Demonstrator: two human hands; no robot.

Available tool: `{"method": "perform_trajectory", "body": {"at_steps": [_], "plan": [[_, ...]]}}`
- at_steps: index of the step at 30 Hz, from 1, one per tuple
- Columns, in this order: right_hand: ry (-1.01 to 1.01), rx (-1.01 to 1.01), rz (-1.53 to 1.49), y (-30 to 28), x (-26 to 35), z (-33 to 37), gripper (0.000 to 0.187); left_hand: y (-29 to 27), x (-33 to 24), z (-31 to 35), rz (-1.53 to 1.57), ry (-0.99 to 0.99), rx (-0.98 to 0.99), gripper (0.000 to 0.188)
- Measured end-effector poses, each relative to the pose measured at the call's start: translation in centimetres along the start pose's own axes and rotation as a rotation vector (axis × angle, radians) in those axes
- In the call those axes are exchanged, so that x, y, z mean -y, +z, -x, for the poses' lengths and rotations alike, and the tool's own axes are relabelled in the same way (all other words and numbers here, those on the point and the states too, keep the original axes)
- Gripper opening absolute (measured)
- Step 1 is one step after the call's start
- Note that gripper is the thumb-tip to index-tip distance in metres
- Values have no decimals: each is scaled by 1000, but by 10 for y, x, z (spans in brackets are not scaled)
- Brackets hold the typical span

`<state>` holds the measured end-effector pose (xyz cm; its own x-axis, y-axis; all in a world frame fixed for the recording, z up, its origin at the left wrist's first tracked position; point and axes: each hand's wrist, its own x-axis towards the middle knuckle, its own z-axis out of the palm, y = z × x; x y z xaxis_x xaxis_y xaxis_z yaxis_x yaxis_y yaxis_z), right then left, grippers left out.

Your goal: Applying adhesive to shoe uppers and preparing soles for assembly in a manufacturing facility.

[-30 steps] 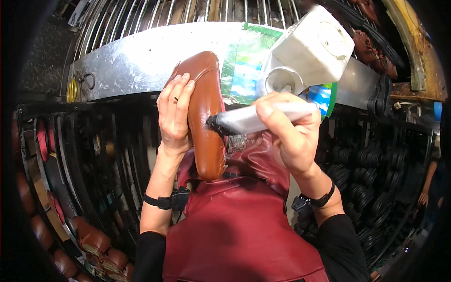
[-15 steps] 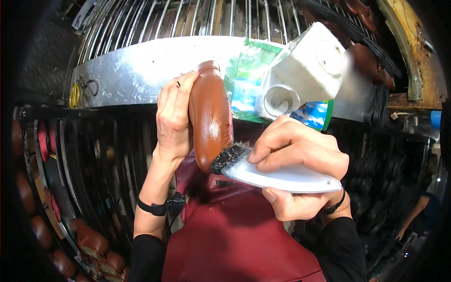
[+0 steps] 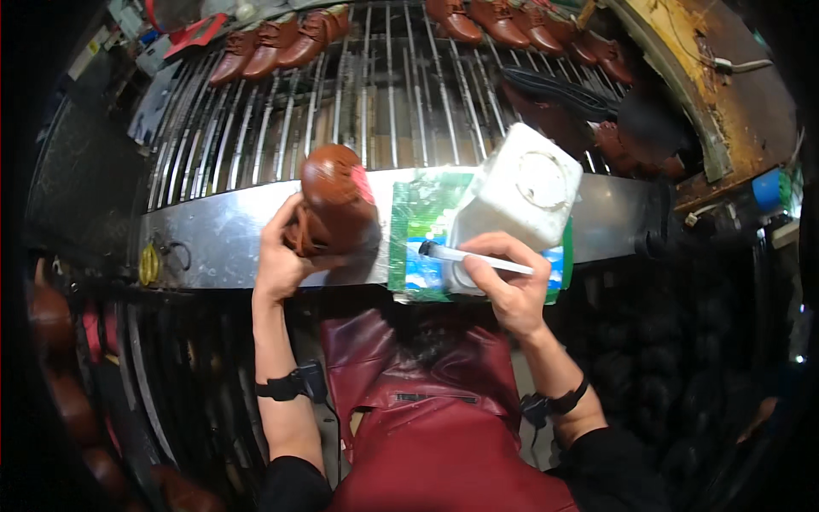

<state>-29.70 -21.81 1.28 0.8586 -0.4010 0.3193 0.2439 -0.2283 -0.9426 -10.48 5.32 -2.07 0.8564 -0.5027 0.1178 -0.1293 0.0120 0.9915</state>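
Observation:
My left hand (image 3: 281, 260) grips a brown leather lace-up shoe (image 3: 331, 183) above the metal ledge, its rounded toe pointing away from me and a pinkish patch showing at its right side. In my right hand (image 3: 516, 294) is a white-handled brush (image 3: 488, 259) with dark bristles, pinched between thumb and fingers. The bristle end points left, over a green and blue plastic sheet (image 3: 409, 213). Just beyond that hand stands a white plastic jug (image 3: 533, 183); the hand partly hides its round opening.
Metal roller bars (image 3: 392, 102) run behind the shiny ledge (image 3: 213, 230). Brown shoes (image 3: 277, 43) stand at the far left, more shoes (image 3: 499, 21) at the far right. A yellow coil (image 3: 149, 264) hangs at the ledge's left end. Dark racks fill both sides below.
The brush has come away from the shoe's edge and moved over beside the jug. My left hand has carried the shoe forward and turned its toe away. The view now takes in more of the bars.

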Motion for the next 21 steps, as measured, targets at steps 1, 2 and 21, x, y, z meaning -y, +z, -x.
{"method": "perform_trajectory", "body": {"at_steps": [1, 2, 21], "plan": [[109, -120, -73, -3, -2, 14, 18, -9, 12, 0, 54, -87, -97, 75], [228, -246, -144, -4, 0, 31, 21, -10, 22, 6, 102, -190, -190, 76], [635, -459, -738, -4, 7, 29, 26, 20, 32, 159, 274, -134, -145, 74]]}}
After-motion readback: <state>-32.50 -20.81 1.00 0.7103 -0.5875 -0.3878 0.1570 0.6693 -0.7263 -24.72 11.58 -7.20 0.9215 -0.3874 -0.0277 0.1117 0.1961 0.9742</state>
